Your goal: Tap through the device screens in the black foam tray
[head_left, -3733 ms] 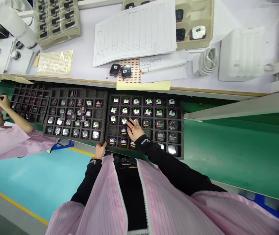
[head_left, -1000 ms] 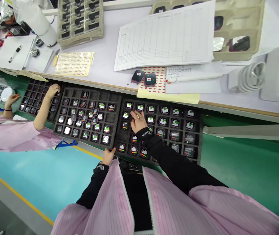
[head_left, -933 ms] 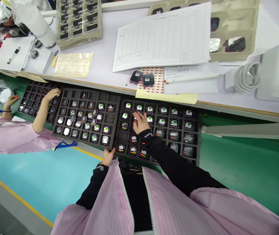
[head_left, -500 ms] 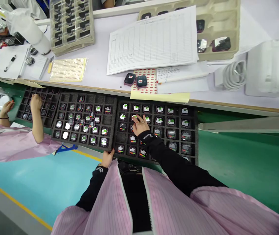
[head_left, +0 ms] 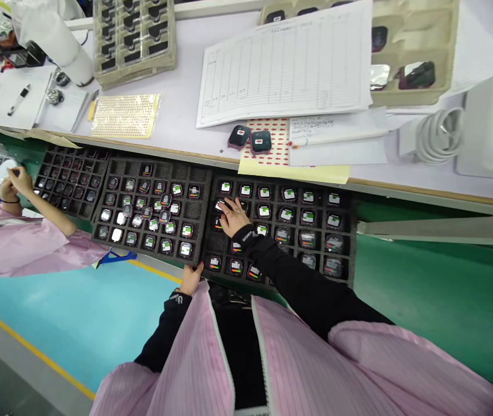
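My right hand (head_left: 234,218) is over the right black foam tray (head_left: 353,254). Its fingers are spread, and the fingertips touch a square smartwatch body (head_left: 219,205) in the leftmost column, second row. Part of that watch and its neighbours are hidden under the hand. Rows of similar watch bodies with lit screens, such as one smartwatch (head_left: 264,211) beside the hand, fill the compartments. My left hand (head_left: 191,279) grips the front edge of the middle foam tray (head_left: 205,231) near its right corner, thumb on top. Several watches in that middle tray lie across the dividers.
Above the trays runs a white bench (head_left: 186,110). It carries a printed sheet (head_left: 285,69), two dark watch bodies (head_left: 261,142), a coiled white cable (head_left: 439,136) and plastic trays (head_left: 136,72). At left, a co-worker's hands (head_left: 15,184) hold a white disc beside another foam tray (head_left: 71,179).
My right hand has moved left to the leftmost column. My left hand keeps its place. The co-worker's arm has drawn back from the far tray to the white disc.
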